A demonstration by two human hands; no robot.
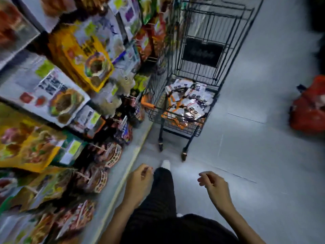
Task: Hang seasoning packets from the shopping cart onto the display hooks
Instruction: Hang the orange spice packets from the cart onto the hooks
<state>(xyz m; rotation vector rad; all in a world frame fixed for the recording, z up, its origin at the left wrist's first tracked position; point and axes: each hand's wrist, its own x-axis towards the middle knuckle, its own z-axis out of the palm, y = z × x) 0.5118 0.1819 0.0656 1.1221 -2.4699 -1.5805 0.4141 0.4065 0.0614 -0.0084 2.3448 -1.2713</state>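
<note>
A black wire shopping cart [207, 55] stands ahead on the grey floor, close to the shelves. In its bottom lies a heap of white and orange seasoning packets [188, 101]. My left hand [139, 182] and my right hand [214, 185] hang low in front of me, well short of the cart. Both have loosely curled fingers and hold nothing. The display [84, 55] on the left carries hanging packets in yellow, white and dark colours; the picture is blurred there, so single hooks do not show.
A red bag or basket [309, 108] sits on the floor at the right. My dark trouser leg and white shoe [166, 163] point toward the cart. Open grey floor stretches to the right of the cart.
</note>
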